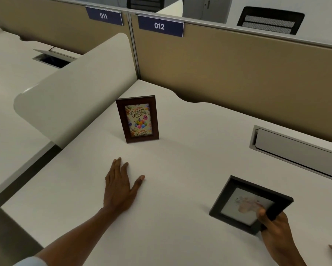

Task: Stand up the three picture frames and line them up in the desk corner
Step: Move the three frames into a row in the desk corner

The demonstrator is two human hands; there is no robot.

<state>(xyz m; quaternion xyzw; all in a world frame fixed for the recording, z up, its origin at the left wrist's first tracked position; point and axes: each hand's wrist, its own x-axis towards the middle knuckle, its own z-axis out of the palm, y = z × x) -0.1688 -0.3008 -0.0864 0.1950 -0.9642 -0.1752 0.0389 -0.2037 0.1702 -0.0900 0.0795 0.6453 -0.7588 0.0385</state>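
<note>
Right hand is clamped on black frame, tilted at near right; left hand is laid flat, empty; brown frame is stood mid-desk; corner grip may slip, toppling risked.

Upright frame behind left hand; tilted frame far right
</note>
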